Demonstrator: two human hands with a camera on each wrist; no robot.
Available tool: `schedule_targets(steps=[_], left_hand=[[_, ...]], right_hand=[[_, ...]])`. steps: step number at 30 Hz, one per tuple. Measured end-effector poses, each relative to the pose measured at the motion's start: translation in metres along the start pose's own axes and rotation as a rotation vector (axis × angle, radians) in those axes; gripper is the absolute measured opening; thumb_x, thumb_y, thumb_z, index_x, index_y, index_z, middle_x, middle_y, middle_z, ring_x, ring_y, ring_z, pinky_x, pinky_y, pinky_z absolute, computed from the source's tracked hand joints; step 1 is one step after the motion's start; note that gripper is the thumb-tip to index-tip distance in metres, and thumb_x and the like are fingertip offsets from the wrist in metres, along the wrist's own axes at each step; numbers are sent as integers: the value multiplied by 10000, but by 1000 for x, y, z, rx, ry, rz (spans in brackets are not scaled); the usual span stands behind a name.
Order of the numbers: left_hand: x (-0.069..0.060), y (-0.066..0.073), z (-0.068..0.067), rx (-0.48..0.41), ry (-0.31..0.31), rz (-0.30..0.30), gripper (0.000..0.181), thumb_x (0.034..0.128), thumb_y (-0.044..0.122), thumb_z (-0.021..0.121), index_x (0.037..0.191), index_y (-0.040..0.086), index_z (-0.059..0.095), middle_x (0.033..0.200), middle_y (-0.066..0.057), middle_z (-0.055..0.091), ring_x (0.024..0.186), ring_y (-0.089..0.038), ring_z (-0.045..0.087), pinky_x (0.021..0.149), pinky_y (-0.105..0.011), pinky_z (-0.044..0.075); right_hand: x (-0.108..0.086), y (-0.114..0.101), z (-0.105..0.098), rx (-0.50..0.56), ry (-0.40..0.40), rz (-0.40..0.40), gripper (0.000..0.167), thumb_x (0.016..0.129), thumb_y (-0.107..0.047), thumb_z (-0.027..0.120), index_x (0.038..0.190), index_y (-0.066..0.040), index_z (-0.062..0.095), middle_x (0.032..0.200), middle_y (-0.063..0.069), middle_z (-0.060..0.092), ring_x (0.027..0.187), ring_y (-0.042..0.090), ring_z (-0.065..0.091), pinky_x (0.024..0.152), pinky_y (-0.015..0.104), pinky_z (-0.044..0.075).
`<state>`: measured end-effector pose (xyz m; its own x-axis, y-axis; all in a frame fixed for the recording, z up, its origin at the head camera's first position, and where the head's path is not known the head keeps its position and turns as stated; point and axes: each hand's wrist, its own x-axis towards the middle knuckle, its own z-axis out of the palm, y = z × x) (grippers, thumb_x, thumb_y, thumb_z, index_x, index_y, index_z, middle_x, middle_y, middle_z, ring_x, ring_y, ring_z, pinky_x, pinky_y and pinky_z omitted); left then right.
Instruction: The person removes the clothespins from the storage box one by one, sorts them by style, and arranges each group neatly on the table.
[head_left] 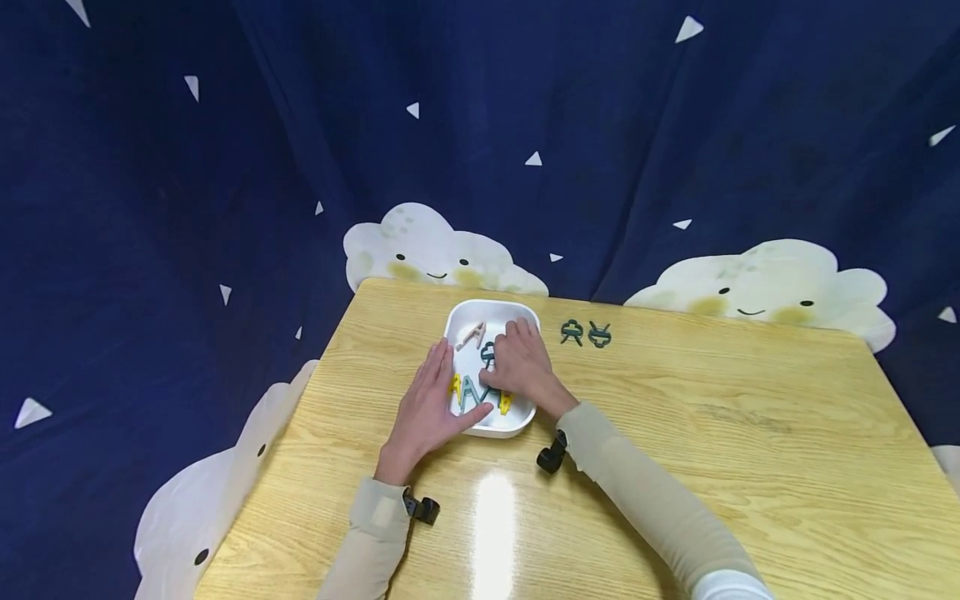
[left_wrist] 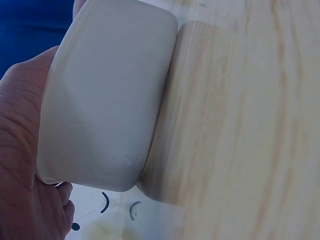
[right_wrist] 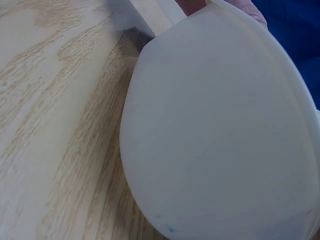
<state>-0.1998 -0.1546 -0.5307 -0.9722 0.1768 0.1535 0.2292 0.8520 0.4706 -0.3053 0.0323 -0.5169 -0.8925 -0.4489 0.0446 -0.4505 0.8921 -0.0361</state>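
A white plastic tub (head_left: 501,432) stands on the table with several clips inside. My left hand (head_left: 423,412) lies along its left rim, fingers straight, the thumb stretched over the front rim. Inside the tub, my right hand (head_left: 523,365) reaches down with bent fingers among the clips; its fingertips are partly hidden, so I cannot tell whether they pinch a clip. Beside it lie a dark green cloud-shaped clip (head_left: 489,353) and a yellow clip (head_left: 506,403). A pink clip (head_left: 474,335) and a grey-blue clip (head_left: 468,392) are further left. The tub wall (right_wrist: 220,125) hides my fingers in the right wrist view.
Two dark green clips, a left one (head_left: 572,332) and a right one (head_left: 599,336), lie on the wooden table (head_left: 712,433) right of the tub. A dark blue curtain (head_left: 480,183) with white clouds hangs behind the far edge.
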Motion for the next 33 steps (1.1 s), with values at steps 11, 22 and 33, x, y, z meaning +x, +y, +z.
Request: schedule_targets(steps=[11, 22, 33], left_hand=[[0, 0, 1, 1, 8, 0, 1232, 854, 869, 539, 1678, 75, 83, 1769, -54, 27, 1623, -217, 52, 1300, -448, 178], [0, -2, 3, 2, 27, 19, 1233, 855, 866, 543, 1677, 66, 92, 1769, -51, 35, 1622, -228, 76, 1296, -457, 195], [-1, -1, 2, 13, 36, 39, 1214, 869, 834, 565, 1667, 25, 136, 1764, -86, 64, 1620, -257, 91, 1295, -463, 197]], right_hand=[[0, 0, 2, 6, 24, 16, 547, 825, -637, 723, 808, -102, 614, 877, 57, 496, 930, 270, 388, 923, 419, 333], [-1, -1, 2, 3, 29, 30, 596, 826, -647, 721, 917, -62, 655, 901, 62, 500, 937, 272, 395, 916, 415, 344], [-2, -1, -1, 70, 81, 57, 635, 817, -629, 715, 985, -18, 668, 918, 76, 494, 937, 285, 398, 914, 415, 358]])
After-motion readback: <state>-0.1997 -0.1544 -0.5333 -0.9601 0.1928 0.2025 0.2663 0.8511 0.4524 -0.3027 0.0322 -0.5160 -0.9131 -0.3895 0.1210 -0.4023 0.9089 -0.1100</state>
